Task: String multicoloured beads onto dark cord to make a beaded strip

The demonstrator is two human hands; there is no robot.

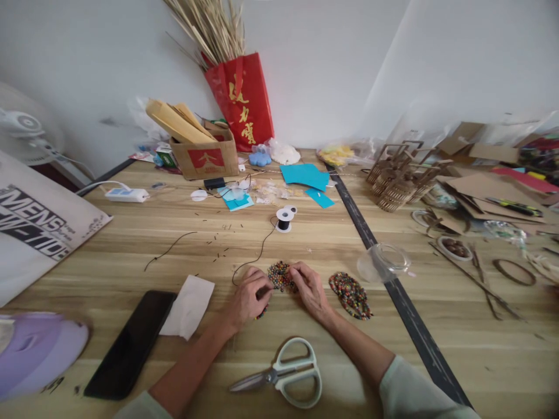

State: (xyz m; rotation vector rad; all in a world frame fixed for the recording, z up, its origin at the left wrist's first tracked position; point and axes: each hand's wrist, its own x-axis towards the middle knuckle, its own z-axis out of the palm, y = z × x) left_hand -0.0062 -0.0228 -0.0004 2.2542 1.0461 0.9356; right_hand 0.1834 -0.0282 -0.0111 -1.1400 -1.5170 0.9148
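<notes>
Beadwork sits at the middle of my view: a small round beaded piece (280, 275) of many colours, lying on the wooden table (131, 244) between my two hands. My left hand (248, 298) is curled with its fingers bent in against the near-left edge of the piece, pinching it; a few more beads show just under that hand's knuckles. My right hand (309, 286) comes in from the other side, fingers folded onto the right edge of the same piece, so both hands grip it at once and neither is spread open. A thin black thread (257, 256) runs from the left hand's side up across the table to a small spool (285, 219) that stands well beyond the piece.

Just to the right of my right hand lies a second beaded disc (350, 295), flat on the table and apart from the fingers. Scissors (286, 373) with pale handles lie near my forearms, blades shut and pointing left. A black phone (131, 343) and a white folded tissue (188, 306) lie to the left. A clear plastic lid (384, 262) rests beside the dark seam that crosses the table.
</notes>
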